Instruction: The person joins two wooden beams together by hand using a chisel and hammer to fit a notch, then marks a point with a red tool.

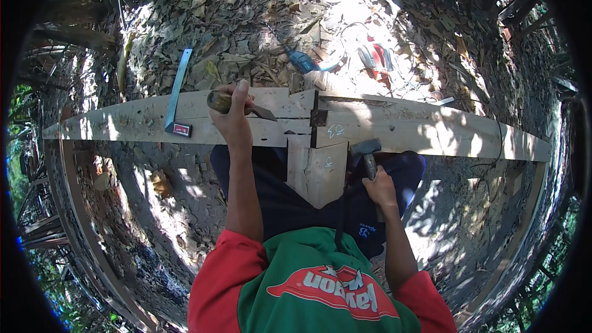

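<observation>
My left hand [236,114] is closed around the rounded handle of a chisel [265,113]. Its flat blade points right, over the left part of a long pale timber beam [228,129]; whether the edge touches the wood I cannot tell. In my right hand [382,189] is a hammer [366,147], gripped by its handle, the dark metal head close to the beam's near edge. A dark slot [317,117] runs across the beam at the middle joint. Below it, a shorter timber with a pointed end [327,172] extends toward me between my legs.
A try square [177,95] with a metal blade lies across the beam's left part. Beyond the beam, a teal power tool [300,61] and a red and grey object [377,59] rest on leaf-strewn ground [246,31]. More long timbers [86,209] run along the left side.
</observation>
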`<state>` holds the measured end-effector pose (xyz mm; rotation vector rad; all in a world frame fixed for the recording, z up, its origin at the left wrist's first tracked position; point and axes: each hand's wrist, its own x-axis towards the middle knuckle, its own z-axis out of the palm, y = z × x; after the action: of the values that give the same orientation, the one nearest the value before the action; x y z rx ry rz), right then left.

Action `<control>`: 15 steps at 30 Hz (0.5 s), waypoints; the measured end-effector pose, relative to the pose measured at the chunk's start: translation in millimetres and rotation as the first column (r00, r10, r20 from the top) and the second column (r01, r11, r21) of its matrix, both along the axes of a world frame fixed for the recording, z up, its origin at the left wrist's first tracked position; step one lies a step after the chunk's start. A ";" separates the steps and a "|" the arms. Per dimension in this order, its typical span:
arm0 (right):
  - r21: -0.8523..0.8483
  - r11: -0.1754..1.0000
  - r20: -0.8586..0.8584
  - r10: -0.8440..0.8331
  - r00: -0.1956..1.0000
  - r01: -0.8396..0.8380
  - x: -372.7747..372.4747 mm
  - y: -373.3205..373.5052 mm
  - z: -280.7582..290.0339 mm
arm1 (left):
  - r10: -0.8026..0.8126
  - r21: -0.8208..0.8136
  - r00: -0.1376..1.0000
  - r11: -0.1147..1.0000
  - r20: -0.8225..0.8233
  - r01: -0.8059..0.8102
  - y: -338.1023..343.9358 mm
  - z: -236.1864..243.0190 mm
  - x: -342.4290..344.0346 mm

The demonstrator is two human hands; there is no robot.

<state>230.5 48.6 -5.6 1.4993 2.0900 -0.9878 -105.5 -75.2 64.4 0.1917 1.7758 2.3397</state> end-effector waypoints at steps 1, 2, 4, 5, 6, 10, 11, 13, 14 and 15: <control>-0.032 0.999 0.001 -0.020 1.000 0.020 -0.5 2.1 -2.5 | -0.019 0.022 1.000 1.000 0.014 0.019 -2.1 -4.4 1.7; -0.067 0.997 0.014 -0.038 0.999 0.039 0.8 2.9 -1.0 | -0.036 0.041 0.999 0.999 0.039 0.034 -3.3 -7.3 6.3; -0.098 0.993 0.006 -0.063 0.998 0.063 1.2 2.6 -2.2 | -0.113 0.097 0.990 0.990 0.083 0.105 4.0 -14.7 15.2; -0.097 0.993 -0.013 -0.064 0.998 0.063 2.6 1.4 -3.8 | -0.143 0.120 0.984 0.984 0.102 0.131 9.5 -17.1 21.2; -0.089 0.994 -0.034 -0.067 0.997 0.064 2.9 1.9 -3.9 | -0.176 0.149 0.977 0.976 0.118 0.157 16.1 -19.1 26.4; -0.094 0.993 -0.003 -0.071 0.997 0.071 6.1 1.7 -9.7 | -0.391 0.111 0.912 0.919 0.119 0.380 35.6 -22.9 47.0; -0.091 0.993 0.001 -0.071 0.997 0.071 5.2 1.4 -10.6 | -0.454 0.086 0.882 0.891 0.131 0.446 39.9 -19.3 49.8; -0.086 0.994 0.002 -0.069 0.998 0.069 6.0 0.8 -11.4 | -0.552 0.032 0.820 0.832 0.149 0.554 47.3 -22.0 56.3; -0.086 0.995 -0.008 -0.061 0.998 0.060 4.8 1.3 -11.3 | -0.585 -0.002 0.797 0.806 0.150 0.592 49.2 -32.0 57.3; -0.082 0.995 -0.014 -0.058 0.998 0.057 4.9 2.3 -10.5 | -0.622 -0.032 0.768 0.774 0.153 0.632 53.6 -35.7 57.4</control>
<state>235.4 50.9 -16.2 1.5232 2.0025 -1.0972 -48.2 -21.6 28.7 0.5166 1.4370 1.7455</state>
